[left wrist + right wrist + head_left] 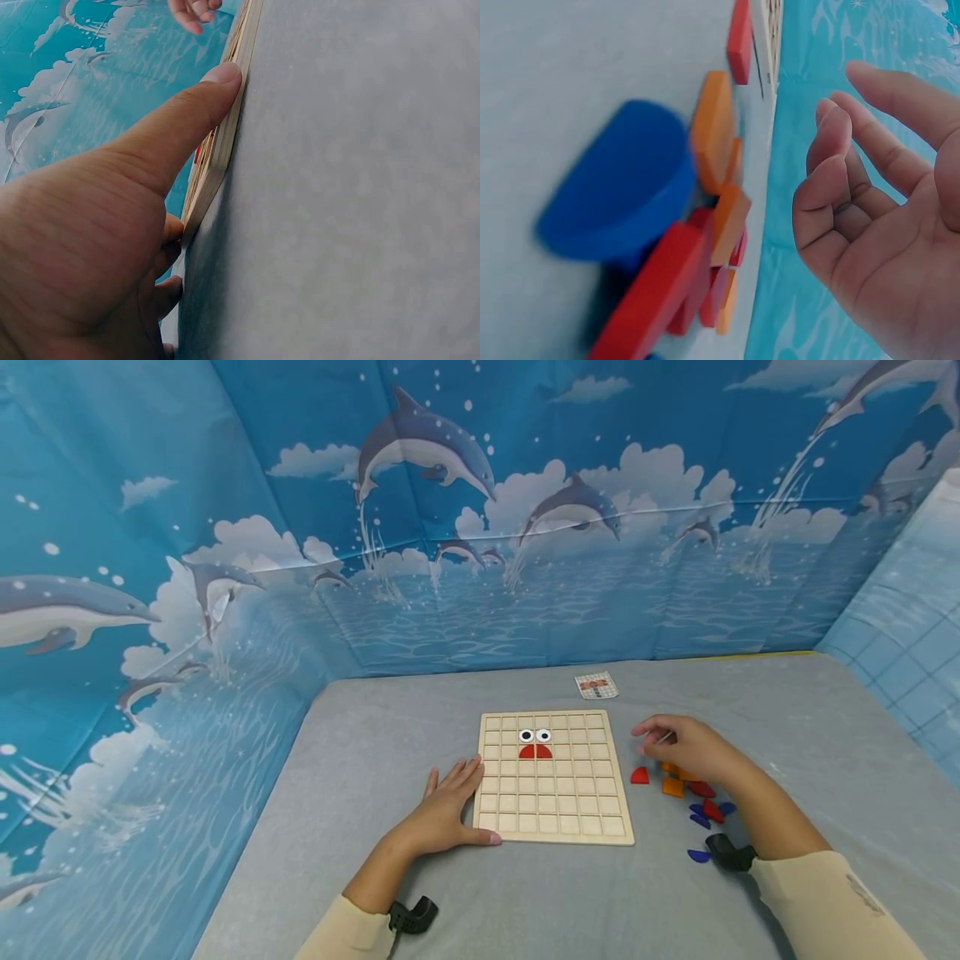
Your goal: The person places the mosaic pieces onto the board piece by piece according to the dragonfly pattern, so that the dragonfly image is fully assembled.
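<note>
A square wooden grid board (555,810) lies on the grey table. Two eye pieces (535,736) sit side by side in its upper part, with two red quarter-round pieces (536,752) right below them. My left hand (442,810) rests at the board's lower left corner, fingers along the left side and thumb on the near edge (225,142). To the right of the board, my right hand (686,745) hovers over loose pieces, its fingers loosely bent with nothing between them. Under it lie orange blocks (672,787) and a single red piece (640,776).
More red pieces (712,811) and blue half-round pieces (699,856) are scattered near my right wrist; one blue piece (622,187) looms large in the right wrist view. Beyond the board lies a small pattern card (597,686). A dolphin-print curtain (480,610) hangs behind the table.
</note>
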Demonstrator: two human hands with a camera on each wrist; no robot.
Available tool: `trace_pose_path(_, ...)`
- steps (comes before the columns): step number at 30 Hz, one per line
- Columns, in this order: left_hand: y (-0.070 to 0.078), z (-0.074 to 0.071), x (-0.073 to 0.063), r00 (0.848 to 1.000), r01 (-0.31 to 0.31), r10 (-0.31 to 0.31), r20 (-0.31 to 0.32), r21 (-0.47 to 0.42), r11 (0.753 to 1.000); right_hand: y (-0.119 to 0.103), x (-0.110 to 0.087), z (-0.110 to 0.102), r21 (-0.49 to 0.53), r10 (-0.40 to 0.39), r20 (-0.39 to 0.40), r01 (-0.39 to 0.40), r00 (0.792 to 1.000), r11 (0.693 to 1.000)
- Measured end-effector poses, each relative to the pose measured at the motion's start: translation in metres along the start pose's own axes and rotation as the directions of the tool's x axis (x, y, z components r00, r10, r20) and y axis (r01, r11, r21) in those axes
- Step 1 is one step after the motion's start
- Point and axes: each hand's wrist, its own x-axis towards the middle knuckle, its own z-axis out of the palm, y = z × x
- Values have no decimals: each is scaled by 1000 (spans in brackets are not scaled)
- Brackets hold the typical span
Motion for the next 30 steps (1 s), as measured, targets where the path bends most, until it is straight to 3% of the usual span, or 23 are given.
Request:
trace_pose_path(18,-1,0,1,1000,-1,1,1,-7,1000,17,-10,13,-11,6,95,-5,995,1000)
trace_pose_path(30,0,-1,0,1000,2,-2,1,-12,1000,23,-5,19,-55,-28,102,33,994,998)
